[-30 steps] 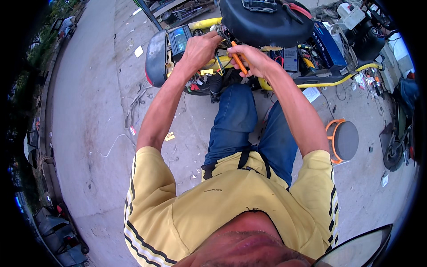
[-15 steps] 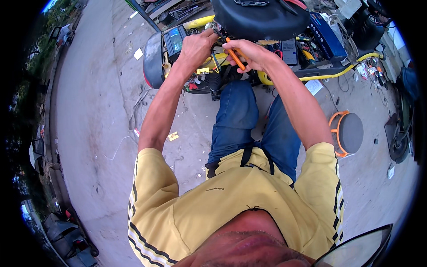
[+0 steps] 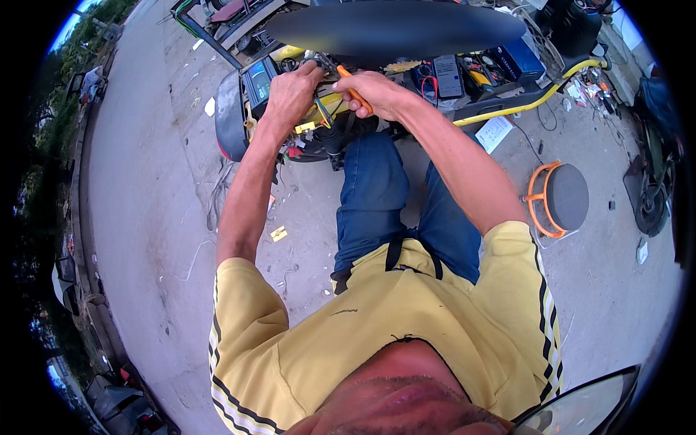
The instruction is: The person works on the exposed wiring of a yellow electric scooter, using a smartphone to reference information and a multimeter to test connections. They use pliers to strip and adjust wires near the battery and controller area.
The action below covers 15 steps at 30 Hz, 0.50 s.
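My right hand point(image 3: 373, 94) is closed round a pair of pliers with orange handles point(image 3: 360, 100). The jaws point away from me into the open body of a vehicle with a yellow frame point(image 3: 500, 109). Close on the left, my left hand point(image 3: 291, 96) has its fingers bent together near the jaws; what they pinch is hidden. Below the hands hang thin wires point(image 3: 323, 113) and a yellow connector-like piece point(image 3: 304, 127). A black box with a blue-green label point(image 3: 259, 81) sits left of my left hand.
A large black rounded seat-like shape point(image 3: 395, 30), blurred, overhangs the far side. To the right are a dark grey box point(image 3: 449, 77) and a blue carton point(image 3: 518, 64). An orange-framed stool point(image 3: 568, 196) stands at right; a yellow card point(image 3: 279, 233) lies on the ground.
Both hands and the vehicle appear shifted slightly left in view. The black seat-like shape now looks smeared and higher. My right hand still grips the pliers.
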Motion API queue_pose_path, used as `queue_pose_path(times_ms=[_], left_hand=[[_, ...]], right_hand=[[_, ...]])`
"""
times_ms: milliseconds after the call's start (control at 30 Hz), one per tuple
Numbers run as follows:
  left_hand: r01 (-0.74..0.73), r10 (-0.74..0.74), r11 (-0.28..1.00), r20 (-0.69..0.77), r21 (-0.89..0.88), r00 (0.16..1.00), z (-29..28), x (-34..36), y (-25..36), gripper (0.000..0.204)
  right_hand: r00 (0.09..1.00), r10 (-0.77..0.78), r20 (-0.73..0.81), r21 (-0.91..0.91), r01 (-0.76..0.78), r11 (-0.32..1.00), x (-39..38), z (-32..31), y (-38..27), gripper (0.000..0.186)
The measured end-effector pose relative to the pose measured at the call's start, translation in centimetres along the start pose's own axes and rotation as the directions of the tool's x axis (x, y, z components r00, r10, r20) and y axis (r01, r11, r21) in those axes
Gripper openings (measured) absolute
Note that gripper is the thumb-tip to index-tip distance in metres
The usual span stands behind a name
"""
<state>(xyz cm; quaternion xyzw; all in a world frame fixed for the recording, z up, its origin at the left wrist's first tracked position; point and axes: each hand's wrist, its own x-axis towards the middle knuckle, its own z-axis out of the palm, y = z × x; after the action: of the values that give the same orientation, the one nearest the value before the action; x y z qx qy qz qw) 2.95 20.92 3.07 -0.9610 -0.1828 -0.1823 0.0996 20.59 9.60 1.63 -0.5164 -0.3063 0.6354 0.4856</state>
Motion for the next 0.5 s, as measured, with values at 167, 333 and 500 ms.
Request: queue_pose_path(times_ms=[167,333,500], left_hand=[[0.134,-0.142,0.980,-0.050,-0.145,0.989,-0.2,-0.4,-0.1,0.015],[0.173,-0.207,0.907,-0.049,-0.383,0.977,0.2,0.3,-0.2,0.016],[0.191,-0.204,0.837,0.031,-0.512,0.978,0.4,0.3,-0.8,0.016]], right_hand=[[0.998,0.032,-0.052,-0.106,-0.037,0.994,-0.1,1.1,-0.8,0.026],[0.977,-0.168,-0.131,-0.413,0.101,0.905,-1.3,-0.3,1.2,0.035],[0.862,-0.473,-0.182,-0.707,0.219,0.673,-4.3,-0.5,2.6,0.051]])
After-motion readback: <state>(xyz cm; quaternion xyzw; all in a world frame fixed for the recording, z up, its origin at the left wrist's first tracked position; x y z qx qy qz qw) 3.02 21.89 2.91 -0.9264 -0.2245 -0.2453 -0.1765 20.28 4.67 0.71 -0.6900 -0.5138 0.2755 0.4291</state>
